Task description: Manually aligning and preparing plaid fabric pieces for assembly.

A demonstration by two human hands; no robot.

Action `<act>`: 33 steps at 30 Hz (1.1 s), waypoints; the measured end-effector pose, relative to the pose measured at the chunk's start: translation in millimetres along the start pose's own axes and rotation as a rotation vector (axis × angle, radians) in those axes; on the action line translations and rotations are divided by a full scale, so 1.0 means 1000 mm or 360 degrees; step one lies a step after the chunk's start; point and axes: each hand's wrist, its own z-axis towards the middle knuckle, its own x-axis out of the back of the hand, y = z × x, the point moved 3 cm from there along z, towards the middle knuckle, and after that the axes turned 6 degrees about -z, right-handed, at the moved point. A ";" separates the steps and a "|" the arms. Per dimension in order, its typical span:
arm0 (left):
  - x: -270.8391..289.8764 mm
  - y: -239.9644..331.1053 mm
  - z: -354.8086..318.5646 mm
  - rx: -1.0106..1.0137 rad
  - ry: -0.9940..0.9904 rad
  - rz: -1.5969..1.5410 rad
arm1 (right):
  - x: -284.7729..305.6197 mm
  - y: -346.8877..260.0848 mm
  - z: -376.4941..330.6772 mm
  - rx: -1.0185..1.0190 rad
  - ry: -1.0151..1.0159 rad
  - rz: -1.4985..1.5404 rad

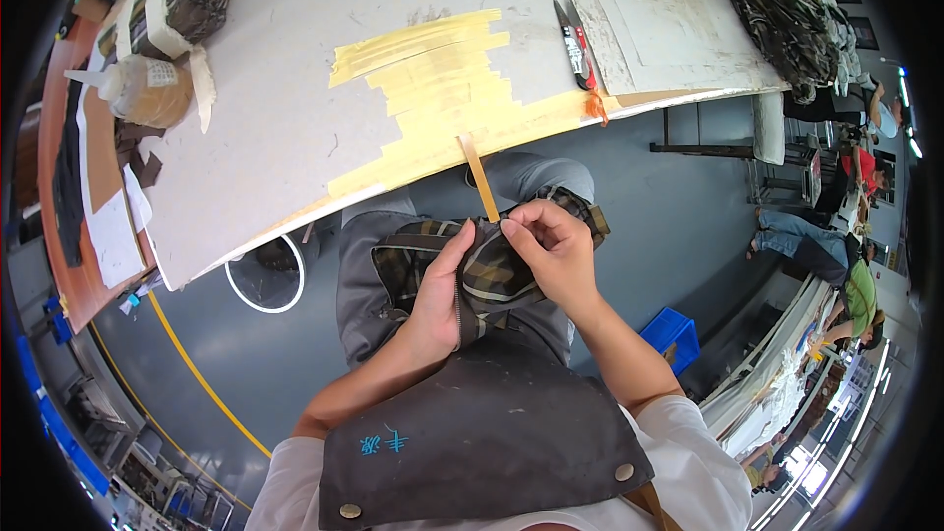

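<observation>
Fingers (524,244) of the right hand (562,254) are pinched together just beside the lower end of a tan strip (478,175); whether strip or cloth is gripped cannot be told. By the left hand (436,292) the plaid fabric piece (495,273) is held under the thumb, over the lap (362,307). A zipper (458,307) is already seen in it; the strip's upper end overlies the counter (275,118) edge, so work seems unfinished, the amount left being unclear. Amber contents are held in a nozzle bottle (147,90). Below, a white-rimmed bin (302,275) looks dark inside; the blue crate's (690,346) contents cannot be identified.
</observation>
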 end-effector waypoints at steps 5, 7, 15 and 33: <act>-0.011 -0.002 0.000 0.0035 0.0050 0.0002 | -0.001 -0.005 -0.002 0.0049 0.0090 0.0146; -0.011 -0.002 0.000 0.0031 0.0092 0.0025 | -0.002 -0.006 -0.003 0.0027 0.0140 0.0239; -0.015 0.013 0.005 -0.0085 0.0067 0.0034 | -0.009 -0.008 0.003 0.0038 0.0132 0.0076; 0.001 0.058 0.018 -0.0247 -0.0262 0.1198 | 0.004 -0.026 0.013 0.0468 0.0032 -0.0337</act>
